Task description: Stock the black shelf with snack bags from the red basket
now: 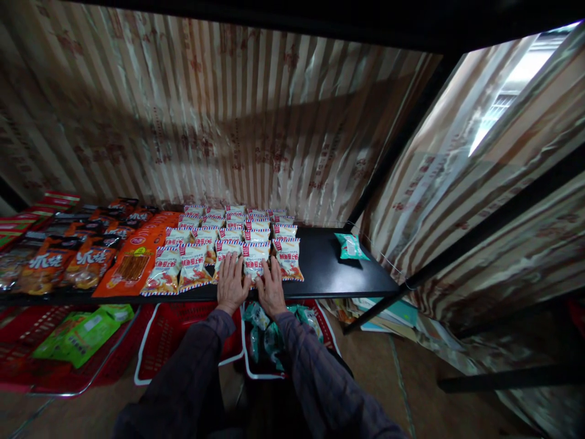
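Rows of small white snack bags with red lettering and striped edges stand on the black shelf. My left hand lies on a front-row bag near the middle, fingers stretched out over its face. Beside it my right hand rests against the neighbouring bag, fingers extended and slightly apart. The thumbs come close together at the bottom of these bags. Neither hand is wrapped round a bag. One more white bag stands just right of my right hand.
A green packet lies at the shelf's right end. Orange packets and dark-topped snack bags fill the left. Below are red baskets, one with green packets, another with teal ones. A black post rises at right.
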Demonstrator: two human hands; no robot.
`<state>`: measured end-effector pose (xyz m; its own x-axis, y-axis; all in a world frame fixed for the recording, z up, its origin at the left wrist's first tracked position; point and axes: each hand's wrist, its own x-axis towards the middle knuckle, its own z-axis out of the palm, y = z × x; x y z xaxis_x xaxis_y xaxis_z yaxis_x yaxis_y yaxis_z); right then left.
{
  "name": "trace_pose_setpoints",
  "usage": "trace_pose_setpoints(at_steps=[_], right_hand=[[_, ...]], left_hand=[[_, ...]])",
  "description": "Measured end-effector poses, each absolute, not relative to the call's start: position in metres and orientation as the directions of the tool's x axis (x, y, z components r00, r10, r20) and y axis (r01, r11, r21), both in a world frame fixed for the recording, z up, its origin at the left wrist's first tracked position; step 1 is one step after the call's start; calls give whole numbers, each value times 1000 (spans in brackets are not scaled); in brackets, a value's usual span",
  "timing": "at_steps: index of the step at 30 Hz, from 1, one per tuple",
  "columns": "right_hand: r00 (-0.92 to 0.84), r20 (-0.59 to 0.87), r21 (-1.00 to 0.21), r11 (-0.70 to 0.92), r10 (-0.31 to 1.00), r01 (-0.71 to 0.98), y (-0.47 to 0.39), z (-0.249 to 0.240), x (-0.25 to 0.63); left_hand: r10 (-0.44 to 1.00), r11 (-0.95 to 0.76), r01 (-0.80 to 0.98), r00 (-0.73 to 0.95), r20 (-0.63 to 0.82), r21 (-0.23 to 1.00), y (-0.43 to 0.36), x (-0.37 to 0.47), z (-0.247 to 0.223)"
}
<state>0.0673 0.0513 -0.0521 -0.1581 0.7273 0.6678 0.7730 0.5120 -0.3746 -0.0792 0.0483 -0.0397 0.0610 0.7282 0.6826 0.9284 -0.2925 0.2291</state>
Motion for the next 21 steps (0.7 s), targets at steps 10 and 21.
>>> trace_pose_setpoints(at_steps=[10,21], right_hand=[[-142,656,-418,514,741,749,56,-56,59],[-142,649,-406,499,747,766,55,-54,57]], left_hand=[[705,-295,913,10,709,280,46,-87,-47],[743,-272,921,18,669,278,44,-91,-50]])
